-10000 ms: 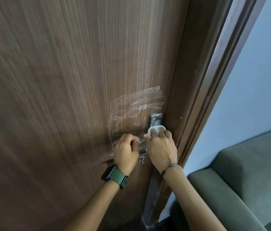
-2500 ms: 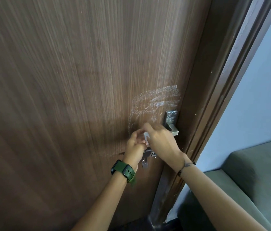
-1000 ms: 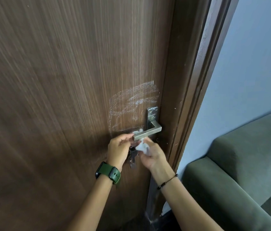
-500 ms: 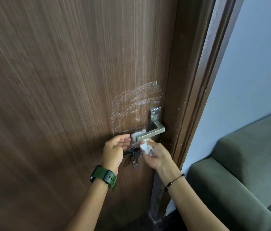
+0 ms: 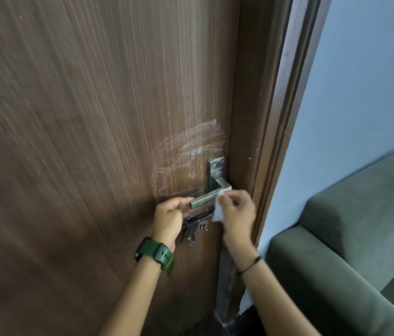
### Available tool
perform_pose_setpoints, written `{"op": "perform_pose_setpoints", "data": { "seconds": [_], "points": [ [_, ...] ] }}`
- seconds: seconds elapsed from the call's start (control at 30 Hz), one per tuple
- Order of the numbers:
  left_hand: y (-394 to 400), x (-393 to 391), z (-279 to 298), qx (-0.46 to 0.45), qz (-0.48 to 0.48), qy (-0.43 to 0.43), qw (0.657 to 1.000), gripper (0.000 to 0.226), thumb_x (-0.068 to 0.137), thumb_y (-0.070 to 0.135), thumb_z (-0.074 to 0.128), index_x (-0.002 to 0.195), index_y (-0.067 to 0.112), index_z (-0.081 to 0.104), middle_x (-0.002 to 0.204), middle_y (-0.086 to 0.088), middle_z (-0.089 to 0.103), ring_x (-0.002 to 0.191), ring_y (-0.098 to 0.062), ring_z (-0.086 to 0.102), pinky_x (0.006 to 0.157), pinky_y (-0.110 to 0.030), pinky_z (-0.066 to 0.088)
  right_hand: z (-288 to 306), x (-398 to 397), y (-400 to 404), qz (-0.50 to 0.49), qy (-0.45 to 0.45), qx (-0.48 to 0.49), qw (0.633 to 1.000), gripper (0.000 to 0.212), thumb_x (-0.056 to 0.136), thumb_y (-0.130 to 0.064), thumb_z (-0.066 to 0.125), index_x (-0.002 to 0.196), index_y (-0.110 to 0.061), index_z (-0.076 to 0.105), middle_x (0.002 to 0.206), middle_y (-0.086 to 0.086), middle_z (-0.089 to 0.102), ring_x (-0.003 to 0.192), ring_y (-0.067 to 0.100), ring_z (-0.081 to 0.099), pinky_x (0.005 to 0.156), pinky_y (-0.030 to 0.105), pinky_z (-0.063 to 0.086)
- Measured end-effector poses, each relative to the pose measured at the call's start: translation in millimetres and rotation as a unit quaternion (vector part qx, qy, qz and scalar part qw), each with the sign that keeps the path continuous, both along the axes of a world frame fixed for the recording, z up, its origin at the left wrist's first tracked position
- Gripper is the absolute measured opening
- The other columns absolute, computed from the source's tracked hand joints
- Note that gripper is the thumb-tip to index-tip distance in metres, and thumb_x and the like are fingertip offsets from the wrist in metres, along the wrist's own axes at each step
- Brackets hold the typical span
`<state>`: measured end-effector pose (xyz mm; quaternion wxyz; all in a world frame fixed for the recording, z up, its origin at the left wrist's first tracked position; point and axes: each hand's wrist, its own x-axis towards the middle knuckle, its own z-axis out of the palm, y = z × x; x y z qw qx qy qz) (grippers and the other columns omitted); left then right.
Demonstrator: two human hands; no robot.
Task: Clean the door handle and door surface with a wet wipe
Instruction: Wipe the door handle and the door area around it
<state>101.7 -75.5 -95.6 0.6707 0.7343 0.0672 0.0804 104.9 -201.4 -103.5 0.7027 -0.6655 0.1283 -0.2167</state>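
A dark brown wooden door (image 5: 82, 141) fills the left of the view, with a whitish wet smear (image 5: 186, 156) above the handle. The square metal lever handle (image 5: 209, 196) sticks out from its plate (image 5: 216, 169). My left hand (image 5: 169, 219) curls its fingers at the lever's free end. My right hand (image 5: 237, 212) pinches a white wet wipe (image 5: 219, 209) against the lever near its corner. A bunch of keys (image 5: 193, 227) hangs in the lock just under the lever.
The dark door frame (image 5: 285, 117) runs down the right of the door. Beyond it are a pale blue wall (image 5: 360, 81) and a grey-green sofa (image 5: 348, 251) at the lower right.
My right hand has lifted the wipe from under the lever up onto its corner end. My left hand stays at the lever's tip. The view shifted slightly.
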Motion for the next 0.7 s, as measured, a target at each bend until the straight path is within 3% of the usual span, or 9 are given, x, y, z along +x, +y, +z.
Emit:
{"op": "perform_pose_setpoints", "data": {
  "seconds": [0.07, 0.13, 0.27, 0.3, 0.43, 0.57, 0.7],
  "points": [
    [1.1, 0.1, -0.2, 0.001, 0.002, 0.002, 1.000, 0.053, 0.072, -0.020, 0.031, 0.087, 0.013, 0.069, 0.087, -0.007, 0.070, 0.078, -0.011, 0.066, 0.066, -0.014, 0.050, -8.2, -9.0, 25.6, 0.026, -0.040, -0.076, 0.996, 0.028, 0.080, -0.002, 0.065, 0.070, -0.027, 0.058, 0.071, -0.011, 0.060, 0.065, -0.006, 0.057, 0.059, 0.006, 0.043],
    [2.9, -1.0, -0.7, 0.008, 0.000, 0.002, 1.000, 0.054, 0.072, -0.020, 0.030, 0.086, 0.015, 0.069, 0.086, -0.006, 0.071, 0.078, -0.010, 0.066, 0.063, -0.012, 0.051, -7.4, -9.1, 23.6, 0.023, -0.044, -0.102, 0.994, 0.030, 0.080, -0.004, 0.066, 0.069, -0.030, 0.057, 0.070, -0.013, 0.060, 0.067, -0.008, 0.056, 0.059, 0.005, 0.043],
    [1.3, -5.6, -0.7, 0.011, 0.001, -0.007, 1.000, 0.055, 0.074, -0.019, 0.029, 0.091, 0.016, 0.069, 0.090, -0.005, 0.069, 0.084, -0.010, 0.064, 0.072, -0.014, 0.052, 0.8, 8.6, -11.1, -0.064, 0.016, -0.015, 0.998, 0.010, 0.085, -0.008, 0.062, 0.086, -0.019, 0.062, 0.084, -0.006, 0.063, 0.079, 0.007, 0.060, 0.072, 0.020, 0.048],
    [-0.2, -6.1, -0.5, 0.009, 0.006, -0.009, 1.000, 0.055, 0.074, -0.019, 0.029, 0.090, 0.016, 0.069, 0.090, -0.005, 0.069, 0.084, -0.010, 0.065, 0.074, -0.015, 0.052, 0.3, 5.7, -6.5, -0.060, 0.011, -0.018, 0.998, 0.011, 0.086, -0.008, 0.061, 0.088, -0.019, 0.062, 0.084, -0.005, 0.063, 0.080, 0.007, 0.061, 0.071, 0.018, 0.048],
    [-1.4, -4.2, -1.6, -0.005, 0.015, 0.001, 1.000, 0.053, 0.072, -0.018, 0.031, 0.084, 0.017, 0.069, 0.088, -0.008, 0.070, 0.085, -0.017, 0.065, 0.079, -0.029, 0.052, -12.4, -21.2, 33.1, 0.051, -0.064, -0.113, 0.990, 0.029, 0.083, -0.002, 0.063, 0.077, -0.030, 0.057, 0.074, -0.013, 0.060, 0.070, -0.007, 0.058, 0.060, 0.004, 0.044],
    [0.2, -7.5, 1.9, 0.010, -0.001, -0.007, 1.000, 0.057, 0.073, -0.020, 0.030, 0.085, 0.021, 0.068, 0.087, -0.003, 0.070, 0.080, -0.005, 0.065, 0.072, -0.014, 0.052, -4.0, -2.4, 9.4, -0.055, -0.010, -0.039, 0.998, 0.016, 0.085, -0.005, 0.063, 0.081, -0.021, 0.061, 0.078, -0.009, 0.062, 0.069, -0.001, 0.057, 0.066, 0.016, 0.045],
    [-3.6, -4.2, 0.3, -0.012, 0.019, 0.015, 1.000, 0.052, 0.072, -0.016, 0.033, 0.077, 0.021, 0.069, 0.086, -0.008, 0.070, 0.082, -0.022, 0.065, 0.077, -0.033, 0.052, -14.6, -21.7, 41.0, 0.043, -0.078, -0.114, 0.989, 0.030, 0.084, 0.003, 0.061, 0.076, -0.026, 0.059, 0.076, -0.007, 0.061, 0.067, -0.004, 0.058, 0.056, 0.006, 0.045]
  ]
}}
